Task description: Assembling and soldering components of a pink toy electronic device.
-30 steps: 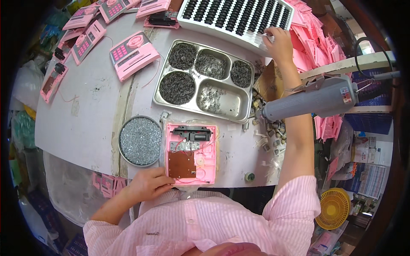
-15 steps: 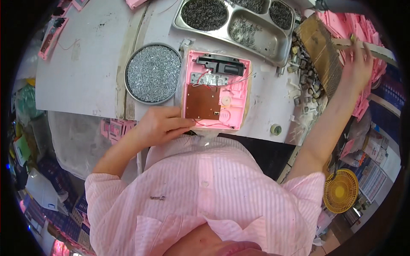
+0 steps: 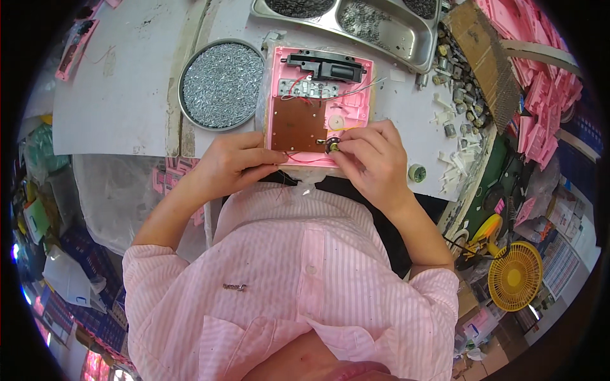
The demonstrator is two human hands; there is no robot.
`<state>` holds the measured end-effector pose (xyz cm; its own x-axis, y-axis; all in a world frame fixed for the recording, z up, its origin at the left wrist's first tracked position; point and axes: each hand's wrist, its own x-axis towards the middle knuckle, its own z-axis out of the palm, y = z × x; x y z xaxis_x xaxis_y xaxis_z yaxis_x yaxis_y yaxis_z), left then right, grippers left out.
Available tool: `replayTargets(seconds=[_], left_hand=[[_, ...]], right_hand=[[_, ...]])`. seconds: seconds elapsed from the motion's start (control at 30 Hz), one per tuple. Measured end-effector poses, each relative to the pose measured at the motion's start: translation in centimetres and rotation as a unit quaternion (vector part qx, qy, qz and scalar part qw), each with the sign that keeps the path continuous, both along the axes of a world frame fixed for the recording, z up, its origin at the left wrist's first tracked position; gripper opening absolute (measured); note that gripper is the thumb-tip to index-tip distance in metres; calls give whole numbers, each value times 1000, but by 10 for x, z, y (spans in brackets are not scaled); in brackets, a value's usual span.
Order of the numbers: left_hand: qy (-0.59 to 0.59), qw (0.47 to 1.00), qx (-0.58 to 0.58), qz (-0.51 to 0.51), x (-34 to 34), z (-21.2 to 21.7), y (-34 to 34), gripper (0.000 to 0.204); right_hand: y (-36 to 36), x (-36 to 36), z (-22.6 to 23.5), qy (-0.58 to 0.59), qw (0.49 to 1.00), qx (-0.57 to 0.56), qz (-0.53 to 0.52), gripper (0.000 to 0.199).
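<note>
A pink plastic housing lies open-side up in front of me. It contains a brown circuit board, a black mechanism, a metal plate with holes and thin red, grey and yellow wires. My left hand grips the housing's lower left edge between thumb and fingers. At its lower right corner, my right hand pinches a small round dark part with a yellow-green centre, which looks like a small speaker. The fingertips partly cover that part and its seat.
A round metal dish of screws stands left of the housing. Behind is a compartmented steel tray of small dark parts. Small motors, white plastic pieces, a tape roll, cardboard and pink parts are on the right.
My right hand has come back from the pink parts at the far right to the housing's lower right corner, with the small round part in its fingers. The left hand still holds the housing.
</note>
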<state>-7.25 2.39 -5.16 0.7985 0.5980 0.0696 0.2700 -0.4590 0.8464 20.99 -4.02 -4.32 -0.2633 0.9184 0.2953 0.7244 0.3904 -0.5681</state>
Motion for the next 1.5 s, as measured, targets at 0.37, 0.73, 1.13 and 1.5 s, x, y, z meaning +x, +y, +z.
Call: replayTargets(seconds=[0.37, 0.73, 1.13, 1.5], left_hand=[[119, 989, -36, -84, 3, 45, 18, 31], [209, 926, 315, 16, 206, 17, 194, 19], [269, 895, 320, -154, 226, 16, 186, 15], [150, 950, 275, -22, 243, 10, 188, 19]], right_hand=[[46, 125, 17, -222, 954, 36, -196, 35], [34, 159, 9, 270, 918, -113, -268, 33], [-2, 138, 10, 326, 901, -117, -261, 29], [17, 115, 30, 294, 930, -46, -216, 26]])
